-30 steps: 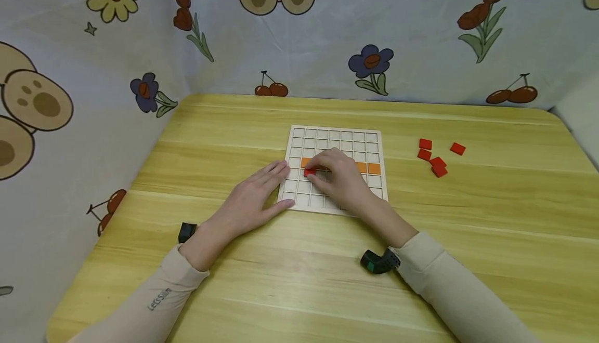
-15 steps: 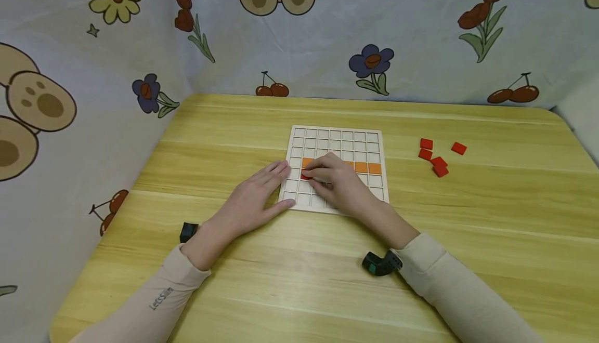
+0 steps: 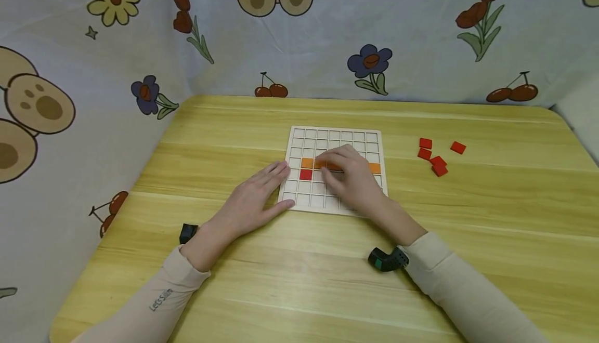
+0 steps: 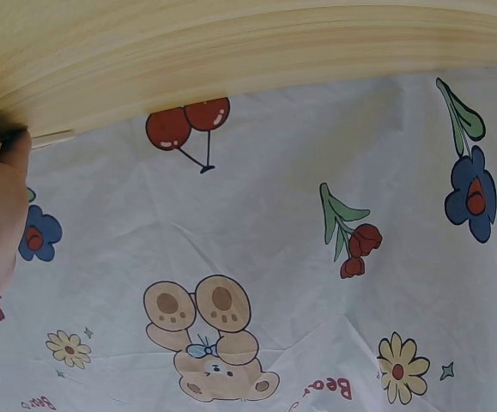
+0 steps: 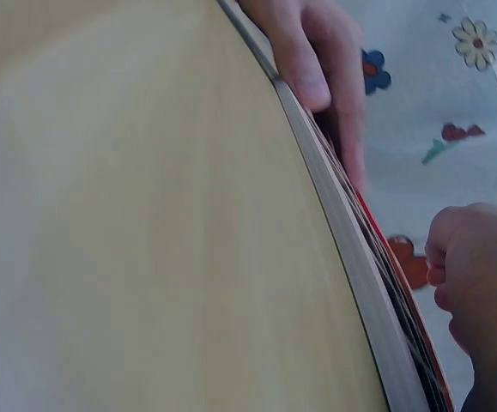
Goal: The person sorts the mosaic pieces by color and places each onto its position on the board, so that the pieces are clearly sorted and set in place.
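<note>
A pale wooden grid board [image 3: 297, 205] lies on the table in the head view. Orange square tiles [image 3: 307, 163] fill part of one row across it, with the right hand covering some. One red square tile [image 3: 305, 175] sits in a cell just below the leftmost orange one. My left hand [image 3: 250, 197] rests along the board's left edge, fingers straight and thumb at its lower left corner. Over the middle of the board, my right hand [image 3: 355, 179] hovers with bent fingers and a gap between thumb and forefinger; no tile shows there. The right wrist view catches both hands beside the board's edge.
Several loose red tiles [image 3: 425, 143] lie on the wooden table [image 3: 505, 197] to the right of the board, two of them overlapping. A printed white cloth [image 3: 318, 47] hangs behind the table and along its left side.
My right hand has let go of the red tile, which now lies flat in its cell, and has moved off to the right. The left hand has stayed in place.
</note>
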`<state>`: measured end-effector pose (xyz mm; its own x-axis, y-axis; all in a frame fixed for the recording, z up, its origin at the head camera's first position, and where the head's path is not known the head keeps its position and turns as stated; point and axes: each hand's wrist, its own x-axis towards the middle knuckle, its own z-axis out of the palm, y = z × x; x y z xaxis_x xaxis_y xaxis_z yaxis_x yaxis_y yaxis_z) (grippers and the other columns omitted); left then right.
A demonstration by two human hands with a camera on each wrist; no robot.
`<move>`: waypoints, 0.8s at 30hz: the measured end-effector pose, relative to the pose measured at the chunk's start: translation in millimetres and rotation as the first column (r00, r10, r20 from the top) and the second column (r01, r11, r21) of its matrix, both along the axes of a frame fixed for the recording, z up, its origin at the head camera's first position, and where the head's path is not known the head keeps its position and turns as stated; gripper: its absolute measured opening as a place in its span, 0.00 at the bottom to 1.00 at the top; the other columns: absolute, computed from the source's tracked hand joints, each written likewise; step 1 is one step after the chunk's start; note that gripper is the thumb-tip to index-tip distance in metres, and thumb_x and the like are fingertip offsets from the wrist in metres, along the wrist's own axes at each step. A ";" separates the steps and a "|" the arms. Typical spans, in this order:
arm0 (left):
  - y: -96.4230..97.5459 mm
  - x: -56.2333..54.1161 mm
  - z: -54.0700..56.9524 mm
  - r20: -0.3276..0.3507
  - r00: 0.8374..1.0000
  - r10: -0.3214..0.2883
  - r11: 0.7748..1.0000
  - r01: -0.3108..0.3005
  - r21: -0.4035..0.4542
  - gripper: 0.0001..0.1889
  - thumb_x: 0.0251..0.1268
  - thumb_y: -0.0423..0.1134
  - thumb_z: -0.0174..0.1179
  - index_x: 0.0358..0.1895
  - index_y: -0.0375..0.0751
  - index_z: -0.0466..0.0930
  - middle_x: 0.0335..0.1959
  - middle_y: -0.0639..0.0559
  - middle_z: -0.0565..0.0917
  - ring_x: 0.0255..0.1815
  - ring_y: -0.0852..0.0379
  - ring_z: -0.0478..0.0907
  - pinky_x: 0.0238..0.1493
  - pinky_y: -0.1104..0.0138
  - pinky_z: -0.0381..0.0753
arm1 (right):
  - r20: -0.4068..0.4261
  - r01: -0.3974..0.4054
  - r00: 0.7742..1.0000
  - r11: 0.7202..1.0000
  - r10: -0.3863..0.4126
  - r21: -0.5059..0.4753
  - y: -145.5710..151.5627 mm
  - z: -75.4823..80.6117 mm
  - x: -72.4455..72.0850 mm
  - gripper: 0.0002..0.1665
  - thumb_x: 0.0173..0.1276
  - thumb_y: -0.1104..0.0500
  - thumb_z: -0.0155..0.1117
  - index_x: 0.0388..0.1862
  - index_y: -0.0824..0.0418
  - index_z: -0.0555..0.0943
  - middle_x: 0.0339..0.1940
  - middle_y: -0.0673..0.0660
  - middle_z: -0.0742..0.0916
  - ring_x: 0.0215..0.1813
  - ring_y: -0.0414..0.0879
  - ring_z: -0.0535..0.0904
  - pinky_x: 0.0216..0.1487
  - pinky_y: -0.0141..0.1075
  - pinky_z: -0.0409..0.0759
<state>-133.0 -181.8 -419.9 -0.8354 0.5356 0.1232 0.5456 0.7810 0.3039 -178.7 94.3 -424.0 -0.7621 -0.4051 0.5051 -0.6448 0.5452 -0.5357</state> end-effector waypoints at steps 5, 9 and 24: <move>0.0 -0.4 -2.0 0.002 1.000 0.001 1.000 -0.001 0.000 0.42 0.78 0.65 0.54 0.83 0.41 0.61 0.85 0.48 0.60 0.86 0.48 0.56 0.83 0.50 0.62 | -0.005 0.099 0.995 0.994 -0.099 -0.044 19.7 0.2 -10.1 0.11 0.71 0.65 0.71 0.50 0.63 0.90 0.51 0.56 0.91 0.54 0.52 0.80 0.54 0.47 0.80; 0.8 -0.6 -2.4 -0.003 1.000 -0.003 1.000 0.003 0.005 0.42 0.79 0.65 0.54 0.83 0.41 0.61 0.85 0.48 0.60 0.86 0.47 0.56 0.83 0.49 0.63 | -0.020 0.160 0.987 0.986 -0.162 -0.051 35.7 0.8 -18.7 0.11 0.70 0.66 0.69 0.50 0.64 0.90 0.50 0.59 0.91 0.56 0.55 0.81 0.57 0.51 0.81; -0.1 -1.3 -1.3 -0.012 1.000 -0.006 1.000 0.006 0.000 0.42 0.79 0.64 0.54 0.83 0.41 0.61 0.85 0.49 0.60 0.87 0.48 0.55 0.83 0.49 0.62 | -0.059 0.394 0.915 0.916 -0.399 -0.075 114.0 -1.6 -30.1 0.14 0.69 0.68 0.68 0.53 0.66 0.89 0.53 0.67 0.90 0.49 0.64 0.80 0.46 0.49 0.71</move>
<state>-134.3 -181.9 -421.1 -0.8307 0.5406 0.1329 0.5537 0.7778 0.2974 -208.8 208.3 -425.6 -0.8145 -0.0444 0.5785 -0.4205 0.7321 -0.5359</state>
